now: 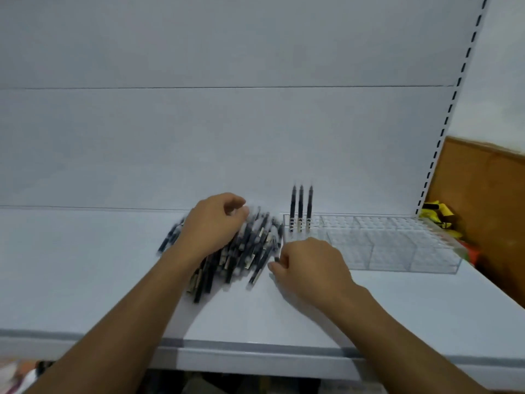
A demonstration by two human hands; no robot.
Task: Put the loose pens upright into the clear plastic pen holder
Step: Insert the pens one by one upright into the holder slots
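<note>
A heap of loose black pens [244, 251] lies on the white shelf, blurred by motion. My left hand [211, 226] lies on top of the heap, its fingers curled down around some pens at the far side. At the heap's right edge my right hand [309, 265] has curled fingers, and thumb and forefinger pinch the end of one pen. Just right of it stands the clear plastic pen holder [397, 251], a long grid of small cells. Three black pens [300, 209] stand upright in the holder's far left corner.
The white shelf [85, 280] has a grey front edge [255, 348] and a white back panel. A slotted upright post [443, 132] rises at the right. Yellow packets [437, 220] and a wooden panel [488, 200] lie beyond the holder's right end.
</note>
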